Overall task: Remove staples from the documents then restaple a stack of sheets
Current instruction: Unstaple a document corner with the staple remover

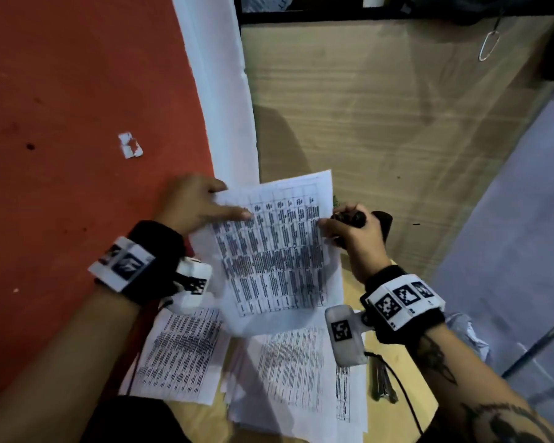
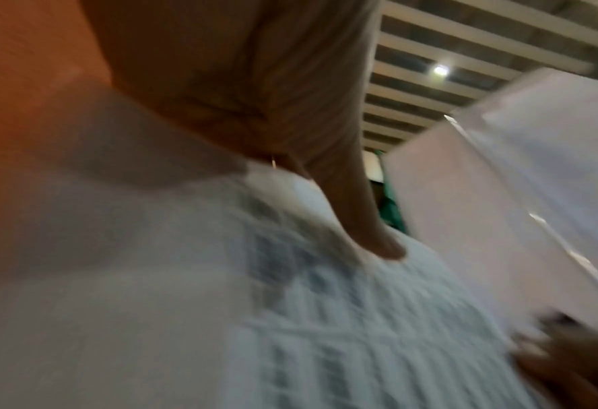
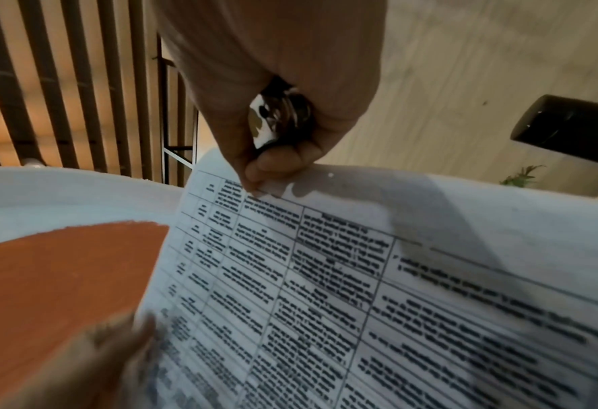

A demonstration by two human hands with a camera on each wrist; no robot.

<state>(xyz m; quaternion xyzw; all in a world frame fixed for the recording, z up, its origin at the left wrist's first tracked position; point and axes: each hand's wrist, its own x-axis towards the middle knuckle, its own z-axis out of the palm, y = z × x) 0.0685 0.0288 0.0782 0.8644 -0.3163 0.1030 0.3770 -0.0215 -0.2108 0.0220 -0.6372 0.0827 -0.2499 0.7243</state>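
Underfoot, red floor [image 1: 77,91] (wood-grain panel [image 1: 381,107] alongside)

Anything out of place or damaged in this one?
Yes: a small torn paper scrap lies alone on the red surface, away from the loose printed sheets scattered askew under the held sheet.

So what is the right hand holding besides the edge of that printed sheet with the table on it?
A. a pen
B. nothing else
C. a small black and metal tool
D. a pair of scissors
C: the right hand curls round a small black and shiny metal tool while pinching the printed table sheet.
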